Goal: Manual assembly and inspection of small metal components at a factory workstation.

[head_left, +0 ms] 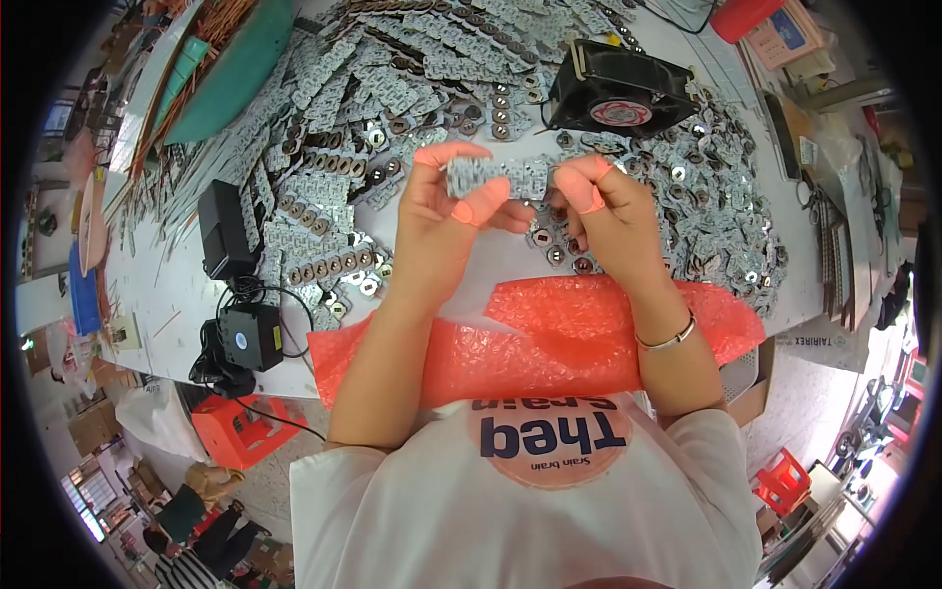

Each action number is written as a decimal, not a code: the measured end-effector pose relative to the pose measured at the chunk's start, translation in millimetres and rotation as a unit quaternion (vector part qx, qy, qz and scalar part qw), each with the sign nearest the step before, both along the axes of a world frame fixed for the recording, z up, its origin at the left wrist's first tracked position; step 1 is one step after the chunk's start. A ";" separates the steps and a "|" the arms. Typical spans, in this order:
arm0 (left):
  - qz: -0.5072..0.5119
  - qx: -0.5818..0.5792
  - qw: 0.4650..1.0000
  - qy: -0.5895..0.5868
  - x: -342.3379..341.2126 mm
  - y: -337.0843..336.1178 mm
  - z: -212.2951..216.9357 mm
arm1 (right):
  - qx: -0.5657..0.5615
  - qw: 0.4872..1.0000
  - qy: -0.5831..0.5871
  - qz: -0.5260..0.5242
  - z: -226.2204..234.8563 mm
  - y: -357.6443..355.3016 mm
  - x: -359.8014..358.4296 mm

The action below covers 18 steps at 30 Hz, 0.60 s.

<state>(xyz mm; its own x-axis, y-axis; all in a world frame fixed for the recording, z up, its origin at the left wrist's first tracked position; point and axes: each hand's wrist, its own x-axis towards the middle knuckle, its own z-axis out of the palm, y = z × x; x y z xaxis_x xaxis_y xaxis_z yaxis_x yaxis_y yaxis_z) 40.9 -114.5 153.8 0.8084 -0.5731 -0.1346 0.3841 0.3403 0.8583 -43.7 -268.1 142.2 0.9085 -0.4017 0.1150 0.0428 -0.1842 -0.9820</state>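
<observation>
A small panel of whitish circuit boards [528, 175] is held up over the middle of the table. My left hand [434, 228] grips its left part, thumb across the face and index finger along the far edge. At its right end, the thumb and index finger of my right hand [620, 218] are pinched together on the panel's edge. Orange finger covers sit on both thumbs and index fingers. Loose round-faced board pieces [555, 255] lie just below the right hand. What the curled lower fingers touch is hidden.
Board strips [392, 83] cover the far and left table, and a heap of separated pieces [706, 196] lies right. A black fan [623, 90] stands beyond my right hand. Red bubble wrap [569, 339] lines the near edge. Black adapters [226, 231] with cables and a green basin [231, 83] stand left.
</observation>
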 end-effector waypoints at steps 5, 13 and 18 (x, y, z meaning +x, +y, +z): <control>-0.074 0.052 0.989 -0.118 0.1 6.1 -22.4 | 0.054 0.995 0.078 0.007 12.5 1.1 -3.2; -0.145 0.184 0.926 -0.297 4.6 16.9 -11.8 | -0.228 0.966 -0.023 0.118 8.2 -10.1 -3.6; -0.263 0.110 0.955 -0.080 9.2 25.0 4.6 | 0.117 0.974 0.139 0.137 27.3 1.5 -11.9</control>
